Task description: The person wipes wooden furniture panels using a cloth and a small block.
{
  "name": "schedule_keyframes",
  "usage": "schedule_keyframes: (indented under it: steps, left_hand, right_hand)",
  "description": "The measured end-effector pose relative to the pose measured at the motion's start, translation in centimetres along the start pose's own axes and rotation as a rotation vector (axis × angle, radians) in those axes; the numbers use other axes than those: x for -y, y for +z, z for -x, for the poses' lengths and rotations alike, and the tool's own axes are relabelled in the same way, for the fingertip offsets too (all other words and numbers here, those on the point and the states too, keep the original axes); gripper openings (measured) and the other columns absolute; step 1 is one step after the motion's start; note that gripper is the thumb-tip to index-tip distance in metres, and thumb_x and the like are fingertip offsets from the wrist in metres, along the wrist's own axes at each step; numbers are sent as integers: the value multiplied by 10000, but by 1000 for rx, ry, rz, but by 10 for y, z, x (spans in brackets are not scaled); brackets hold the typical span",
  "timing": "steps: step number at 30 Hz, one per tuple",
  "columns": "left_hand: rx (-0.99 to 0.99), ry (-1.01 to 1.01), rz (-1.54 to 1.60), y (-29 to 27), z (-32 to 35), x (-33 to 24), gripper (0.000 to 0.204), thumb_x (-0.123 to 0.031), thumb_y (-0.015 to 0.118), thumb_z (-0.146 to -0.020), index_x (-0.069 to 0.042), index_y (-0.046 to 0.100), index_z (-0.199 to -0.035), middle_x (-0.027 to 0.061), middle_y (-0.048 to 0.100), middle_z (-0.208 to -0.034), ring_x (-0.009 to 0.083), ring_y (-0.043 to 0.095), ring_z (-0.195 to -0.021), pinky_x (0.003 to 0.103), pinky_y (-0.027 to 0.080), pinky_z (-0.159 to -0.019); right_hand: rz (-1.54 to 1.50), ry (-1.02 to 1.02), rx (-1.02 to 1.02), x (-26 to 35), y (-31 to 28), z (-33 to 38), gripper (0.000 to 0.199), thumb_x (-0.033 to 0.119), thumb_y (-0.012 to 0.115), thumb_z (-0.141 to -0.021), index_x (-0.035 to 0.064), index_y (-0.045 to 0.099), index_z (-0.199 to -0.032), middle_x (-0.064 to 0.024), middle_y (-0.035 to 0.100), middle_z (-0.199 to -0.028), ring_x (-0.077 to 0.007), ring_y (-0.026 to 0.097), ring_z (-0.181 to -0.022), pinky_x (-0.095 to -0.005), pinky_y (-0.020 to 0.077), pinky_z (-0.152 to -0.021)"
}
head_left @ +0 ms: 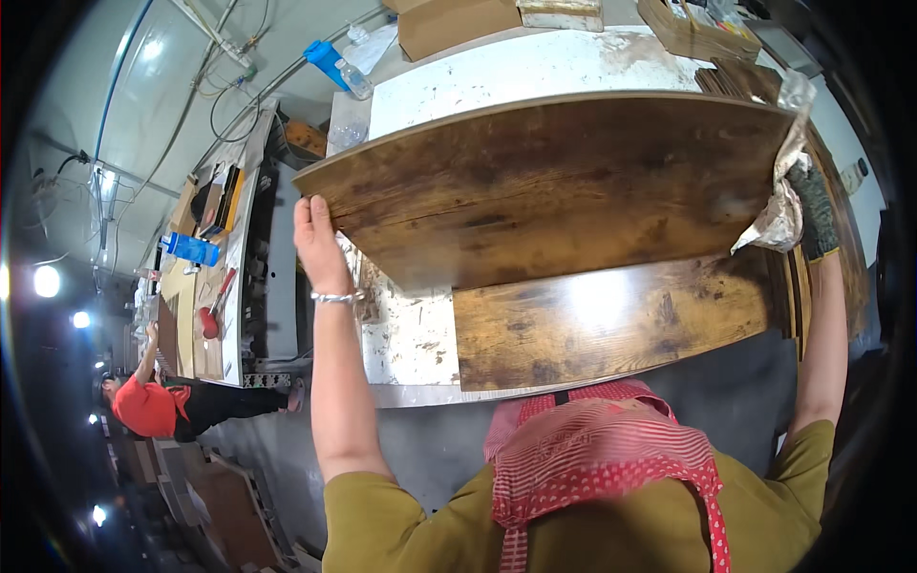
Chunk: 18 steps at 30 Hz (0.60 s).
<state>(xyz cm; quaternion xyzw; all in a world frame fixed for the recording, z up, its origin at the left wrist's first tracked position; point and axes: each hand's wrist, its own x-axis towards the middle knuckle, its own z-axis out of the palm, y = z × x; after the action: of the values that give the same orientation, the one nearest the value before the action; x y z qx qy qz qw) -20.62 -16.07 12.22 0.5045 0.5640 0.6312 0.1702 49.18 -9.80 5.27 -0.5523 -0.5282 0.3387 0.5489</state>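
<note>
A long dark-brown wood-grain board point(554, 181) stands tilted up over the white worktable. My left hand point(320, 244), bare with a silver bracelet at the wrist, grips its left end, fingers curled round the edge. At the board's right end is my right hand point(817, 205) in a dark knitted glove. It holds a crumpled, stained whitish rag point(778, 215) against the board's edge; its fingers are partly hidden. A second wood-grain board point(611, 329) lies flat on the table below, its far part covered by the tilted one.
Beyond the board, the stained white worktable point(458, 91) carries a cardboard box point(454, 27), a blue bottle point(325, 65) and a clear bottle point(355, 80). More brown boards point(735, 81) are stacked at the right. Far left, a person in red point(148, 406) works at another bench point(239, 315).
</note>
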Motion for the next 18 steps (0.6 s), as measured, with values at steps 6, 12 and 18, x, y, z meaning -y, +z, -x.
schedule_keyframes:
  steps: [6,12,18]
  left_hand:
    - [218,-85,-190,-55,66,-24,407,-313,408,-968,22,483,-1186,82,544,-1139,172,521,-1038,309,427,-892]
    - [401,-628,612,-89,164,-44,629,-468,351,-950,21,352,-1344,167,339,-1410,230,298,-1323,354,273,-1069]
    - [99,-1017,307,-72,217,-10,412,-98,468,-925,18,389,-1313,113,478,-1289,183,492,-1146,289,445,-910]
  right_hand:
    - [-375,-326,304,42,6,114,430,161,509,-907,31,409,-1304,-77,483,-1231,-161,496,-1079,-294,416,-937]
    - [450,8,-47,-75,-158,242,624,224,635,-821,-20,357,-1323,-122,460,-1287,-225,472,-1140,-332,386,-981]
    - [394,193,20,-58,-91,232,540,162,585,-846,-11,378,-1313,-123,452,-1305,-229,451,-1175,-323,357,-1006]
